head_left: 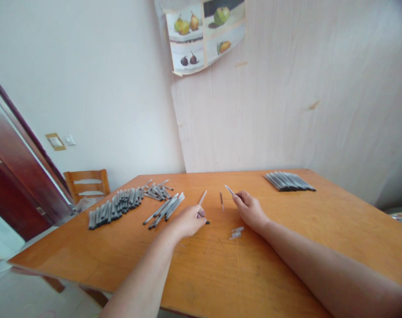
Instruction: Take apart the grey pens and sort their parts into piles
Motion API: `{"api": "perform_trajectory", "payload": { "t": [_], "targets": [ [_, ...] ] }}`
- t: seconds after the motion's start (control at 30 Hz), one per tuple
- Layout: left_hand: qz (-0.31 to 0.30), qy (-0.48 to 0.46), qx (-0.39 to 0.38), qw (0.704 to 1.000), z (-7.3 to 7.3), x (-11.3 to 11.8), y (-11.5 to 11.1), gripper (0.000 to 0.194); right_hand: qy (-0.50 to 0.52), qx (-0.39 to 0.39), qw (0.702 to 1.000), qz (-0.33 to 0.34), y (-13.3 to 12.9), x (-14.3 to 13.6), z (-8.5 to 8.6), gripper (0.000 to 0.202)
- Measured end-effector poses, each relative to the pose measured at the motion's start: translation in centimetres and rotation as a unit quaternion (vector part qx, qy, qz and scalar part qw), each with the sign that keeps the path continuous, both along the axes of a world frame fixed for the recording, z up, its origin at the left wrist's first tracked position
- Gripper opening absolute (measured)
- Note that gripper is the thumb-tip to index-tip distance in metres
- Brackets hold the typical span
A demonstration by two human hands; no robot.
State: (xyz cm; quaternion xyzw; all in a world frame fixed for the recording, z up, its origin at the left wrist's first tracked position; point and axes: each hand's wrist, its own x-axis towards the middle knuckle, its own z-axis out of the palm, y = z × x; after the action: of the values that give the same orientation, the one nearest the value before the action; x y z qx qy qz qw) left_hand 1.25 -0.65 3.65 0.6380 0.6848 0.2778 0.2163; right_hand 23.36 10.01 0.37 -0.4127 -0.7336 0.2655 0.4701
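Observation:
My left hand (191,220) is closed in a pinch over the table's middle, with a dark-ended piece (207,222) by its fingertips. A pale pen barrel (202,197) shows just beyond its fingers; whether they touch is unclear. My right hand (249,208) pinches a clear pen barrel (229,190), its tip pointing up and left. Between the hands lies a thin dark refill (221,200). Several small translucent pieces (236,232) rest below my right hand. Left of my left hand are loose pens (164,211).
On the wooden table (201,274), a long row of dark-ended pens (116,206) lies at the left, with a small pile (157,191) behind. Another pen row (289,181) is at the back right. A wooden chair (87,182) stands beyond the left edge.

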Motion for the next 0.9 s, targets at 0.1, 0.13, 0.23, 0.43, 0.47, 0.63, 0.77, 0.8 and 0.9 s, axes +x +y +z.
{"api": "perform_trajectory", "payload": {
  "t": [0.1, 0.13, 0.23, 0.43, 0.47, 0.63, 0.77, 0.8, 0.9],
  "targets": [
    [0.037, -0.066, 0.05, 0.996, 0.9, 0.0, 0.6, 0.01, 0.003, -0.001, 1.0, 0.004, 0.0, 0.0, -0.1, 0.033],
    [0.052, -0.095, 0.072, 0.991, 1.4, 0.2, 1.0, 0.009, 0.005, 0.0, 1.0, 0.008, -0.1, 0.0, -0.1, 0.033],
    [0.1, -0.203, 0.129, 0.966, 3.0, 1.5, 2.4, 0.007, 0.025, 0.002, 0.999, 0.029, -0.3, -0.2, 0.1, 0.033],
    [0.101, -0.369, 0.136, 0.914, 4.1, 5.9, 3.9, 0.022, 0.106, -0.027, 0.99, 0.09, -1.7, -1.0, 1.2, 0.033],
    [0.077, -0.382, 0.123, 0.913, 3.9, 6.5, 3.8, 0.027, 0.115, -0.036, 0.987, 0.102, -2.0, -1.1, 1.6, 0.033],
    [-0.023, -0.437, 0.072, 0.896, 2.8, 7.3, 3.3, 0.038, 0.14, -0.094, 0.97, 0.176, -3.9, -1.8, 3.1, 0.035],
    [-0.031, -0.489, 0.091, 0.867, 2.8, 5.8, 3.2, 0.034, 0.151, -0.158, 0.956, 0.196, -4.3, -1.8, 3.6, 0.037],
    [-0.024, -0.511, 0.099, 0.854, 2.9, 5.2, 3.3, 0.033, 0.151, -0.175, 0.953, 0.193, -4.3, -1.7, 3.6, 0.038],
    [0.004, -0.569, 0.124, 0.813, 3.0, 3.9, 3.5, 0.031, 0.158, -0.221, 0.944, 0.186, -3.9, -1.4, 3.6, 0.037]
  ]
}}
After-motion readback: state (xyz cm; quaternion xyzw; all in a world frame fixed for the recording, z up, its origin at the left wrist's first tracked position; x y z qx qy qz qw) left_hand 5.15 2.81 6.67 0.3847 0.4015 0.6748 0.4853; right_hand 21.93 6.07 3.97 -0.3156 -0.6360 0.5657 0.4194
